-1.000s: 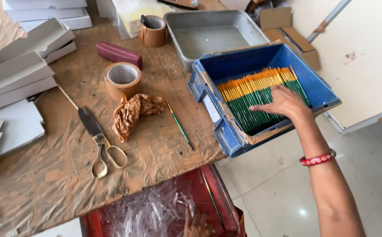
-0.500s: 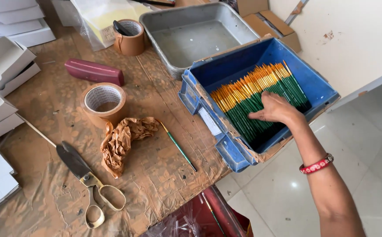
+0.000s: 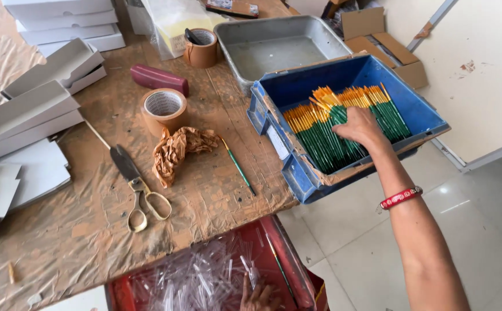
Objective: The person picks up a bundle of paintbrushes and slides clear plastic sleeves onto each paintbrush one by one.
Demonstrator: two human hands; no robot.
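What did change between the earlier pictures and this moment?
The right hand slid further over the green-handled paintbrushes in the blue plastic crate. The left hand stays in the red bin of clear tubes. Scissors and brown tape roll did not move.

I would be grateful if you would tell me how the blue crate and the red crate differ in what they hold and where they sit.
The blue crate sits on the table edge; the red crate sits lower, below that edge. The blue crate holds green-handled brushes, the red crate clear plastic tubes. The right hand rests on the brushes; the left hand lies among the tubes. Both are open-topped crates.
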